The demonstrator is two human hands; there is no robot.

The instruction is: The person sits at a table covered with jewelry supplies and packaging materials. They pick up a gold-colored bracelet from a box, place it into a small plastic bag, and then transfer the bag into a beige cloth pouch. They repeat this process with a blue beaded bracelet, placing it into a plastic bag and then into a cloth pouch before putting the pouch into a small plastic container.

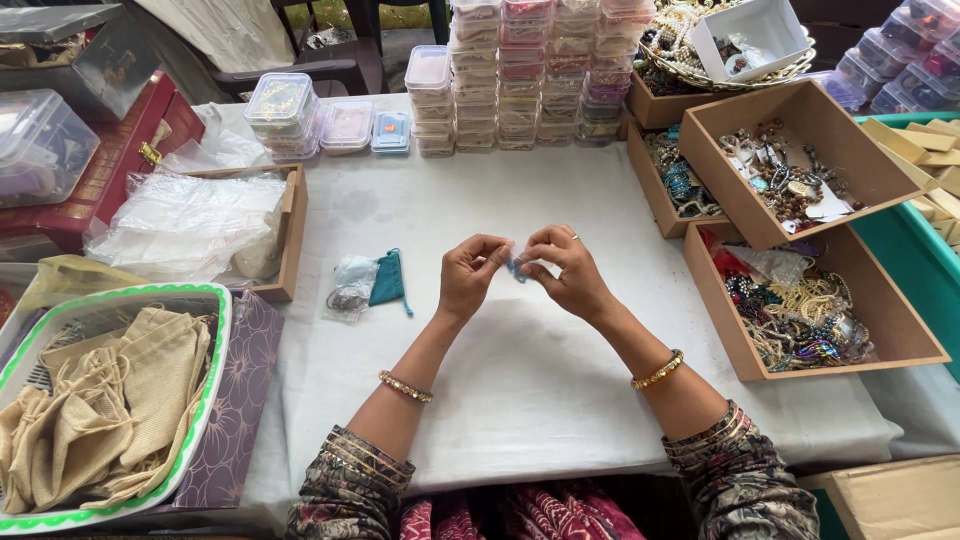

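The small blue piece we are pinching between left hand and right hand fingertips risks slipping onto the surface.

Arms: both forearms reached forward and angled inward, so the 2 hands met in the middle.
Left hand: raised, fingers curled, thumb and forefinger pinched together in a tight grip.
Right hand: raised opposite, fingertips pinched, touching the left hand's fingertips.
Wrists: bent slightly inward, 1 bangle each.
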